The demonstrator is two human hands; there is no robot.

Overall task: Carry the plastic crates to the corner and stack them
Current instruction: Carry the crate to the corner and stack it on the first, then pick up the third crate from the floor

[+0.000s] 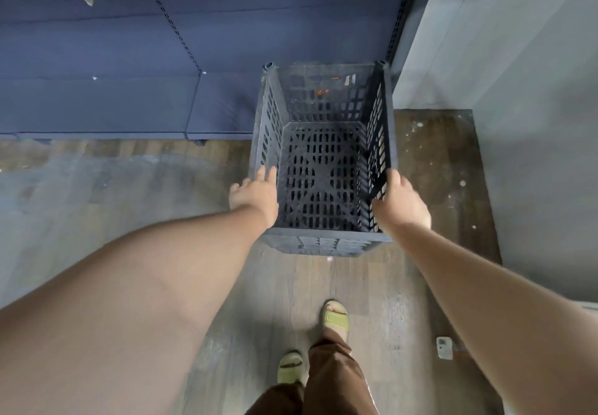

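A dark grey slotted plastic crate (323,97) stands open-topped in the corner, between the blue shelving and the grey wall. Its inside is bare, and something orange shows through the far wall's slots. My left hand (255,194) lies against the outside of the crate's left wall near the rim, fingers stretched out and apart. My right hand (399,202) is on the right wall, with the thumb along the rim and fingertips curled inside through the wall. Whether another crate sits under this one is hidden.
Blue metal shelving (129,58) runs along the back and left. A grey wall (517,91) closes the right side. A small white object (444,347) lies on the wood floor by the wall. My feet in pale green slides (336,316) stand just behind the crate.
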